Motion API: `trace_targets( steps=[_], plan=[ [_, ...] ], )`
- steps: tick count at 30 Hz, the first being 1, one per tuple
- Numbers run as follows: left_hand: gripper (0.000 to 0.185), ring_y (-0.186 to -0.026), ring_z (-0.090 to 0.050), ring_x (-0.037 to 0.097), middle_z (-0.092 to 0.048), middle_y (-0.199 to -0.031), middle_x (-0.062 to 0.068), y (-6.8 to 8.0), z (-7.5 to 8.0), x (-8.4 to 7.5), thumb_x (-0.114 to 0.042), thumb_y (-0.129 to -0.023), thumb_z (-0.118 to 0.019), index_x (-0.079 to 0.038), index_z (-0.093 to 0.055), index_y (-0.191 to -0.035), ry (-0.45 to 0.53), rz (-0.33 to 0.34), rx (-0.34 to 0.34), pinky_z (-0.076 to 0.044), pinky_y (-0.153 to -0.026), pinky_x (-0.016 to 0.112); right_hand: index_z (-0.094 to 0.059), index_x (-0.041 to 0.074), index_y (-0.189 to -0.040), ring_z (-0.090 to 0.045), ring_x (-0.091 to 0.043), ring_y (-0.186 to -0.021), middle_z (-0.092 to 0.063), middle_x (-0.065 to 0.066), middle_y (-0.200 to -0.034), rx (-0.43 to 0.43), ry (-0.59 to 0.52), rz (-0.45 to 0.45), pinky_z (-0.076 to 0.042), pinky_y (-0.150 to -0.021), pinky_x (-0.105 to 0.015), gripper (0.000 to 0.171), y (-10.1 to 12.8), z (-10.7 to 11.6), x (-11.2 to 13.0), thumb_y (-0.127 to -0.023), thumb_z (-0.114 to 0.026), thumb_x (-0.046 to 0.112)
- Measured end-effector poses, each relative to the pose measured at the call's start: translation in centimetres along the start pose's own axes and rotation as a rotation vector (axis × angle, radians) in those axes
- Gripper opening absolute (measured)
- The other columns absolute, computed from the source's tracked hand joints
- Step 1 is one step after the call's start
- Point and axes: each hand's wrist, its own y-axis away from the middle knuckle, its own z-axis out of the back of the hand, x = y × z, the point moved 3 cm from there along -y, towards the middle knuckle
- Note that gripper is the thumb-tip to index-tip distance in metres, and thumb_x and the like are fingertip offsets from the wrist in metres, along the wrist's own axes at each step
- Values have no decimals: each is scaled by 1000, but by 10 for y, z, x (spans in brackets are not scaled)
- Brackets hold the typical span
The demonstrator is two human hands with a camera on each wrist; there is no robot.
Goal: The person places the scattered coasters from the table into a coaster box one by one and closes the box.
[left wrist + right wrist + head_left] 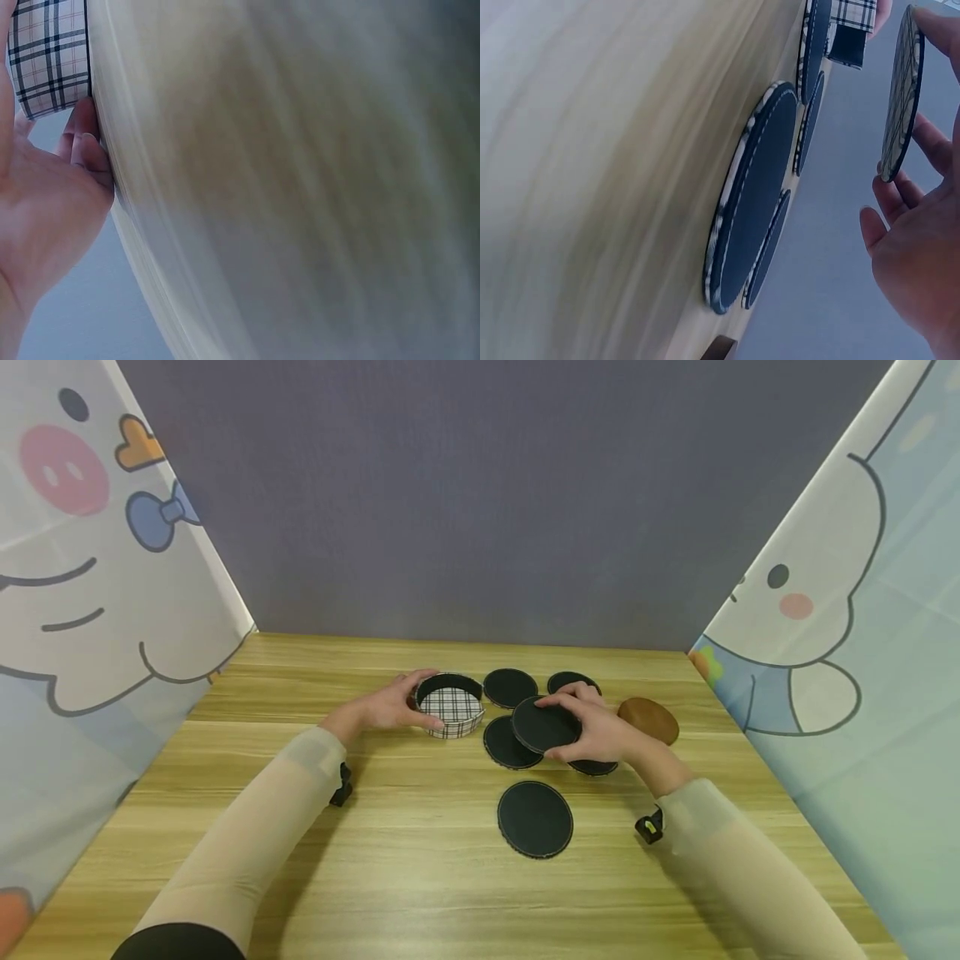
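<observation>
Overhead first, head cam: left hand wraps the plaid-lined round box, thumb on near wall, fingers curled over the far rim, prob. to keep it from sliding on the wooden table. Right hand pinches a black round coaster by its edge, lifted w/ a slight tilt just right of the box, above two more coasters lying flat. Others: one alone nearer the person, two at the back, plus a brown disc off to the right, apart from the black ones. Left wrist cam: mostly blurred tabletop; plaid wall of box at top left, fingertips pressed at the table by its base; grip itself not fully shown here. Right wrist cam: held coaster seen edge-on, plaid underside showing, thumb on top and fingertips below, clear of the table; flat coasters overlap in a row toward the box.
</observation>
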Motion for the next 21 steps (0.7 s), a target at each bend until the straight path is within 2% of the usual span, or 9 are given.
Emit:
trace_targets(
  steps=[7,13,18,21],
  plan=[
    [116,-137,-57,40,-26,-163,26,2,0,-3,-43,-92,-92,-23,-16,-177,32,2,13,-49,-116,56,-60,29,-156,-36,-40,-141,-43,-15,-152,13,5,-18,-30,-113,-68,79,-14,-8,-2,-85,-92,46],
    [120,-138,-57,41,-25,-162,27,0,-1,-1,-47,-89,-94,-22,-16,-177,39,-4,12,-49,-116,54,-61,26,-155,-36,-40,-139,-43,-14,-151,3,-5,0,-21,-116,-69,78,-22,-10,2,-86,-91,44],
    [125,-138,-56,40,-24,-163,28,0,-1,-1,-56,-86,-93,-22,-16,-177,17,1,14,-48,-118,53,-60,27,-156,-37,-39,-139,-43,-14,-152,-6,-4,-12,-25,-115,-68,77,-29,-11,4,-87,-90,45],
    [124,-139,-55,41,-23,-164,29,1,-1,-1,-54,-86,-93,-24,-16,-177,23,8,16,-46,-120,56,-60,29,-156,-36,-40,-140,-41,-14,-154,-4,-8,-33,-27,-113,-67,77,-33,-12,5,-88,-90,46]
  ],
)
